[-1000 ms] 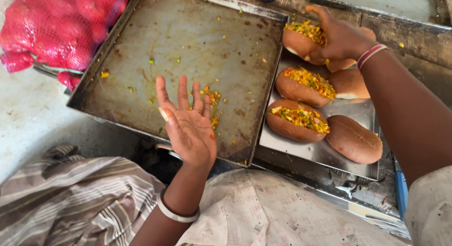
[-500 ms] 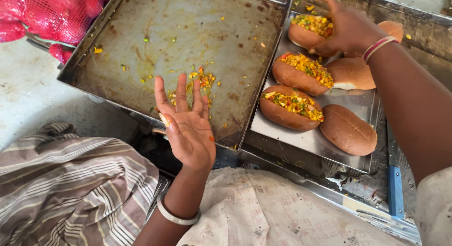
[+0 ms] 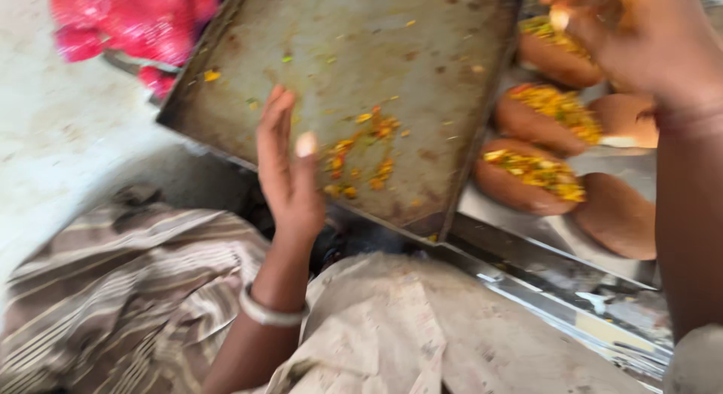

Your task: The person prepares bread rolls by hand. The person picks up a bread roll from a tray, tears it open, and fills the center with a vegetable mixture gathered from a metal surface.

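— Two trays lie below you, don't they? Which is the bigger?

— Your big dark baking tray fills the middle, greasy and bare except for a scatter of yellow and orange filling crumbs near its front edge. A shiny smaller tray sits just beside it on your right, carrying brown buns, several topped with the same yellow filling. A red mesh bag lies past the dark tray's far left corner.

— And your hands?

— Your left hand hovers edge-on over the dark tray's front rim, fingers straight and together, holding nothing, just beside the crumbs. Your right hand is curled over the farthest filled bun at the top right; blur hides whether it grips the bun or only touches it. A pale bangle circles your left wrist.
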